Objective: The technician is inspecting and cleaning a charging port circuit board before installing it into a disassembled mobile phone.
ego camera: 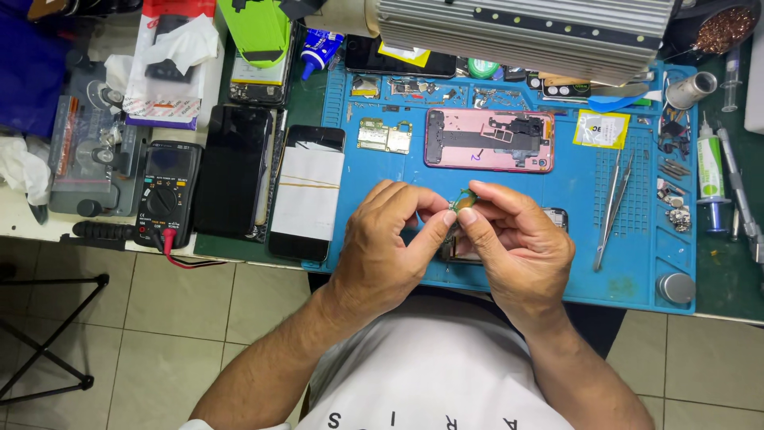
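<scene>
Both hands meet just above the near edge of the blue work mat [509,171]: the left hand [386,243] and the right hand [513,239] pinch a small green circuit part [463,199] between their fingertips, over an opened phone mostly hidden beneath them. Farther back on the mat lie a pink opened phone [489,139] and a small green board [383,135], with tweezers [613,209] to the right. On the table to the left sits a black multimeter [163,193].

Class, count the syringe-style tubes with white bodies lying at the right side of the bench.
2: a syringe with a green label right of the blue mat, and a clear syringe above it. Others may be hidden.
</scene>
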